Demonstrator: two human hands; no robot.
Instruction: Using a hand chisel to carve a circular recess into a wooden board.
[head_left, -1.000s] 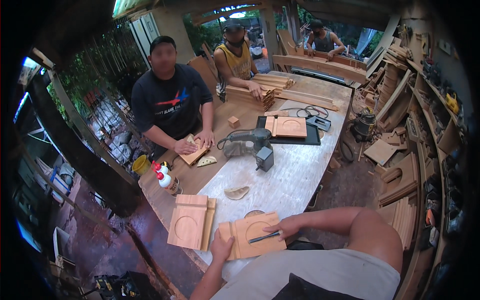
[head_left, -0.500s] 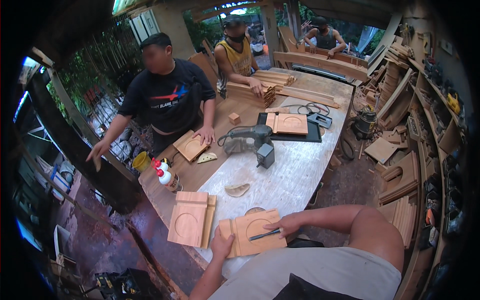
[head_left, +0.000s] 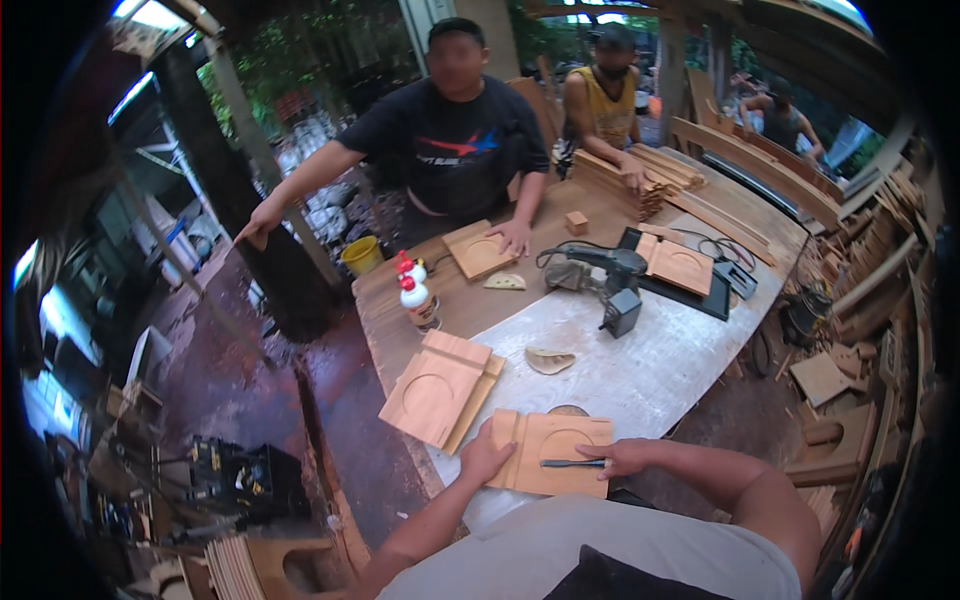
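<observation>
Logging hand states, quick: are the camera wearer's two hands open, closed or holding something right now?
Left hand: closed, holding the left end of the grooved wooden board.
Right hand: closed, holding a chisel.

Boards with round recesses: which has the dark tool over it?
The board nearest the camera, left hand on its left end; the right hand holds the tool over it. The other boards have none.

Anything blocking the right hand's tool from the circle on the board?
Nothing visible. The right hand holds the dark tool across the near part of the circle; can't tell if it touches. The left hand grips the board at its left end, clear of the circle.
</observation>
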